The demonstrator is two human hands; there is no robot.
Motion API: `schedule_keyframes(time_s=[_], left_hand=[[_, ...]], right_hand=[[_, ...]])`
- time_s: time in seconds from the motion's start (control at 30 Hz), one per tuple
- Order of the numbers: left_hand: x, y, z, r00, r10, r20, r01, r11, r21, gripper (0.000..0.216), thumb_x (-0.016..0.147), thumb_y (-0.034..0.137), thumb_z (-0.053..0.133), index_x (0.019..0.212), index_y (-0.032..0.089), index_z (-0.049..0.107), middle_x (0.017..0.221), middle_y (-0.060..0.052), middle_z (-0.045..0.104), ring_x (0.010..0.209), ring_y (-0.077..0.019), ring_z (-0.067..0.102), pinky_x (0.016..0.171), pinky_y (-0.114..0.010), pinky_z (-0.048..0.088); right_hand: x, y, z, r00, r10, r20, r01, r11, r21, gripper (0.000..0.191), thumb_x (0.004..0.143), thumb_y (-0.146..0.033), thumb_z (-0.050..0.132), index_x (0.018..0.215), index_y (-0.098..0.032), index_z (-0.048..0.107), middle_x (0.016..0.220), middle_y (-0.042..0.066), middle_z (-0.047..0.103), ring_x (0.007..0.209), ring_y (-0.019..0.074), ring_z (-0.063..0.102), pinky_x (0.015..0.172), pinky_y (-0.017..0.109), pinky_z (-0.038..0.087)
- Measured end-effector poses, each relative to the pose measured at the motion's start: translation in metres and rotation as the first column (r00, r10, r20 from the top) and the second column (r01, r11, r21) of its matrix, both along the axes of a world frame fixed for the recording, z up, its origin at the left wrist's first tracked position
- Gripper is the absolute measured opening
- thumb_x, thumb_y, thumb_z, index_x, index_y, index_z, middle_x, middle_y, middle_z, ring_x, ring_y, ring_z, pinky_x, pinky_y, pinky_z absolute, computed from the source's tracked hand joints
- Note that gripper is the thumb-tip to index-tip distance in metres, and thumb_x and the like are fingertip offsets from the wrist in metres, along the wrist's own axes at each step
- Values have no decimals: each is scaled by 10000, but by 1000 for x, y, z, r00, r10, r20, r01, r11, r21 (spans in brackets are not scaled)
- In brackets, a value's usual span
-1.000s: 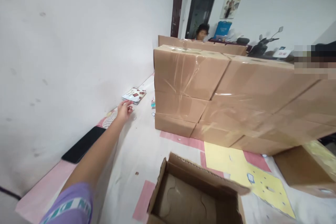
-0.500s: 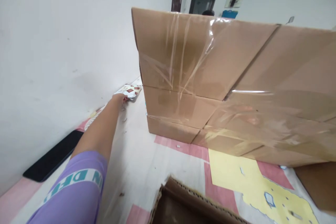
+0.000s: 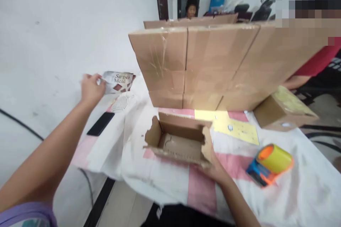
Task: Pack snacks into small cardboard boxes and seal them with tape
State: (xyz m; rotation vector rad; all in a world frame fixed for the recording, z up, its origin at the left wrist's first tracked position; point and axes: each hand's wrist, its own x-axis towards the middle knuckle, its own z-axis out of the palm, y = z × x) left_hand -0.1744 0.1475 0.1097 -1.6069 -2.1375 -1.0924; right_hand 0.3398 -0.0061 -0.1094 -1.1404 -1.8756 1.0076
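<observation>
My left hand (image 3: 90,88) is raised near the white wall, its fingers closed on the corner of a flat printed packet (image 3: 119,81) that it holds off the table. My right hand (image 3: 214,168) grips the near right flap of a small open cardboard box (image 3: 178,142), which lies empty on the cloth-covered table (image 3: 306,191). The box stands just in front of a wall of stacked, taped cardboard cartons (image 3: 202,64).
An orange and yellow tape dispenser (image 3: 269,165) lies right of the box. A yellow sheet (image 3: 234,127), a closed small carton (image 3: 285,111), a black phone (image 3: 100,123) and a white mesh item (image 3: 120,103) rest on the table. Another person sits behind the cartons; a red-sleeved arm (image 3: 311,67) shows at right.
My left hand took hold of the packet by the wall and lifted it back toward me. The view pulled back, so the open box, my right hand and the tape dispenser now show.
</observation>
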Motion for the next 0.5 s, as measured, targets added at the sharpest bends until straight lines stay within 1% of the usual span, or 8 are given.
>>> schedule_keyframes(time_s=[0.07,0.13,0.2,0.27,0.33,0.4,0.47,0.5], left_hand=[[11,-40,17,996,74,-43,-76,997,-30,350,982,290,580,1153,-15,554,1279,-135,538,1264,-291,512,1140,-618,327],[28,-75,28,990,119,-80,-123,991,-44,395,1040,340,474,1210,-14,511,1134,-74,596,1151,-242,581,1089,-578,392],[51,-108,36,987,118,-113,-119,993,-4,443,1060,389,400,1200,-14,518,951,-12,592,1021,-195,621,1018,-512,450],[77,-135,43,989,72,-128,-58,992,108,424,1044,369,417,1160,-16,553,867,11,546,957,-167,617,971,-441,460],[106,-156,49,992,-21,-125,52,967,250,330,1022,283,455,1137,1,581,842,21,527,883,-125,586,925,-353,450],[136,-167,52,986,-143,-85,164,922,350,236,1007,201,468,1104,35,606,819,27,529,786,-87,530,851,-268,425],[167,-172,51,957,-288,-10,269,880,392,179,1003,167,473,1058,81,620,792,28,542,719,-82,480,759,-229,391],[181,-172,48,931,-363,31,321,859,399,156,998,158,479,1030,106,622,784,26,549,705,-89,470,723,-230,379]], right_hand=[[1,-12,1,999,5,-33,-5,1000,13,1408,713,-740,752,1598,-242,-223,1709,169,3,1577,376,75,1259,577,181],[4,-16,3,992,31,-121,-22,997,72,1443,694,-826,693,1565,-241,-299,1704,192,-31,1573,370,114,1236,585,223],[10,-18,11,974,11,-227,28,985,169,1365,729,-869,606,1573,-255,-274,1690,211,36,1537,369,248,1191,585,315],[17,-23,32,956,-61,-288,143,951,274,1190,825,-797,574,1601,-291,-172,1651,201,178,1462,343,391,1140,565,396],[22,-28,68,945,-145,-294,256,887,384,954,916,-650,569,1614,-322,6,1580,170,324,1385,306,481,1102,530,449],[18,-32,116,957,-180,-229,274,822,500,741,949,-549,575,1571,-326,239,1529,140,412,1369,290,492,1092,496,462],[5,-29,168,986,-149,-76,165,791,589,664,923,-527,631,1503,-305,398,1523,116,452,1409,302,442,1105,480,441],[-4,-25,193,993,-120,17,85,791,606,703,895,-528,669,1503,-289,409,1519,111,469,1416,312,430,1108,479,429]])
